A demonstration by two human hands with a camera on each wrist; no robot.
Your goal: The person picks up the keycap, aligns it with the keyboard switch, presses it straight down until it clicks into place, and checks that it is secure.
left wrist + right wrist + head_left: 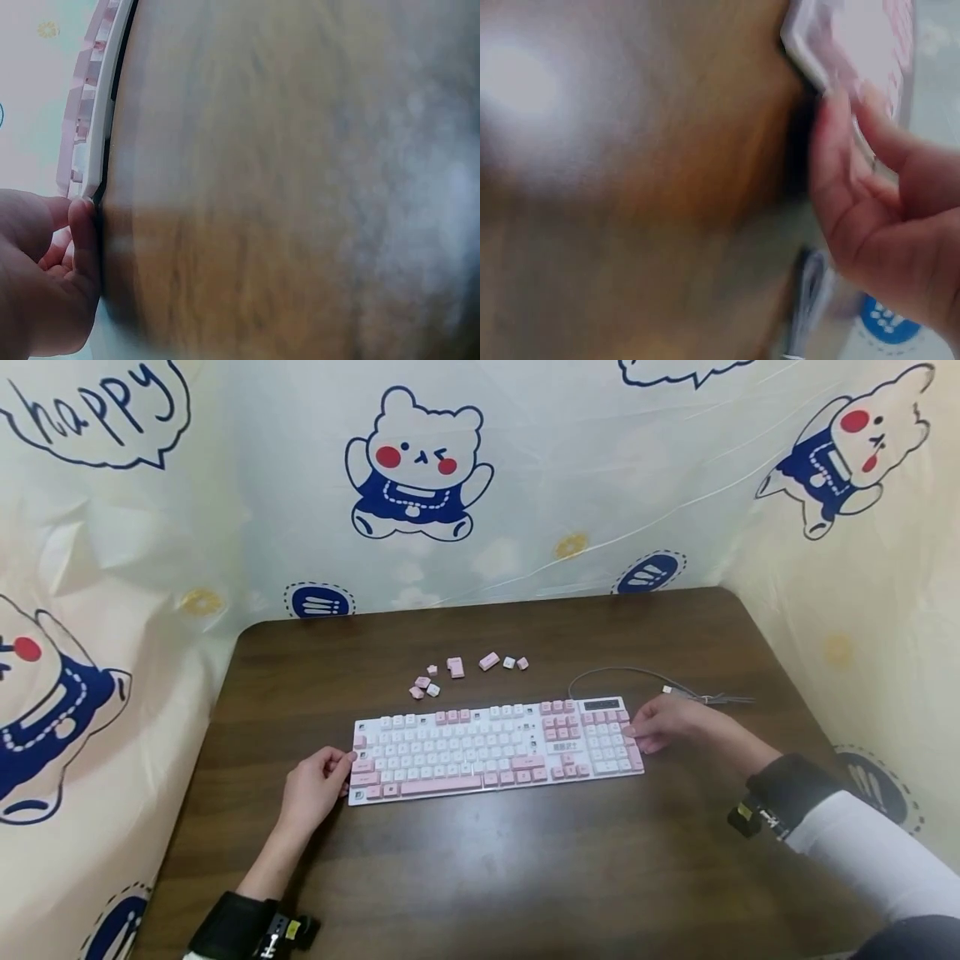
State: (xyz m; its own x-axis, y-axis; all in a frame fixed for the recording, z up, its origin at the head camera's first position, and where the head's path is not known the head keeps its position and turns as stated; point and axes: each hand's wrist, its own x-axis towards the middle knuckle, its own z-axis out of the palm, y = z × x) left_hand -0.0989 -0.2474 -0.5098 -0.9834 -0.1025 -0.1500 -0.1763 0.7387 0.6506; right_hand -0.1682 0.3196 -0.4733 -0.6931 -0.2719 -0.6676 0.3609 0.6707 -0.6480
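A pink and white keyboard [450, 752] lies across the middle of the brown table, slightly turned, with dark squares showing among its keys. At its left end, my left hand [313, 787] pinches the edge between thumb and fingers. The left wrist view has the keyboard's side edge [105, 127] running up from those fingertips. My right hand [670, 721] grips the opposite end beside the number keys. In the blurred right wrist view, thumb and forefinger close on the keyboard's corner area [810, 52].
Several loose pink and white keycaps [456, 667] are scattered behind the keyboard. A grey cable [626, 669] curves from its back edge to a bundle [723, 699] beyond my right hand. Printed cloth [525, 468] hangs around the back and sides of the table [480, 885].
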